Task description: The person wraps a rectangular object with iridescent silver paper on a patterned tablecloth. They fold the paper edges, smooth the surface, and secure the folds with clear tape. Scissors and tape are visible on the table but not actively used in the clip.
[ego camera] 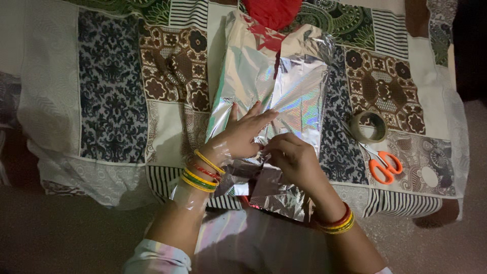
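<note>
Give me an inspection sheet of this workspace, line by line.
Surface: a bed or table edge covered with a patchwork cloth of dark floral, brown and striped panels.
Job's things: a flat parcel wrapped in shiny silver holographic foil, lying lengthwise; its near end is crumpled into folds under the hands.
Clutter: a roll of tape and orange-handled scissors to the right of the parcel; something red at its far end.
Grippers: left hand lies flat, fingers spread on the foil; right hand is curled, pinching the foil fold. Both wrists wear bangles.
Cables: nothing seen.
Surroundings: dim floor below and to the right; too dark to tell more.
</note>
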